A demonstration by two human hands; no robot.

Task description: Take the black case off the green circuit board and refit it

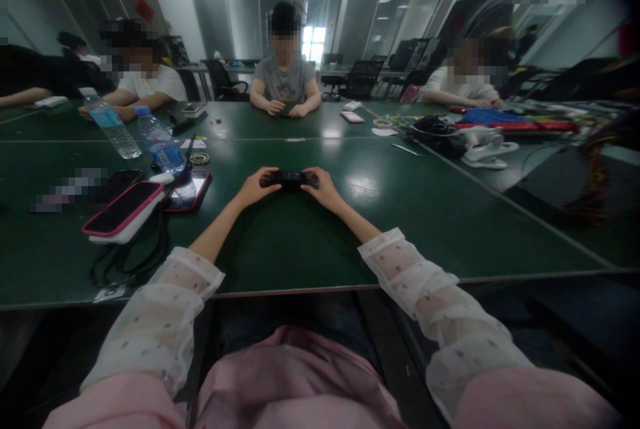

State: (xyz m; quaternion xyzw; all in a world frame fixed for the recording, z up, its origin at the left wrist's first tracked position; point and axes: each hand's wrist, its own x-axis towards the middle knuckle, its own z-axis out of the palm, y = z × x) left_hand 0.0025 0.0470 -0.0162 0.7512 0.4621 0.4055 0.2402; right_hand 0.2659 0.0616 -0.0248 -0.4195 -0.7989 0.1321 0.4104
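Note:
A small black box-like object is held level just above or on the green table, at the middle of the head view; I cannot make out its kind. My left hand grips its left end, thumb on the near side and fingers on the far side. In the same way my right hand grips the right end. Both wrists rest low over the table, with sheer white dotted sleeves on the forearms.
To the left lie a pink-rimmed phone, a red-edged phone, black cables and two water bottles. At the right are a white object and a blue cloth-like item. People sit opposite, one in a grey shirt.

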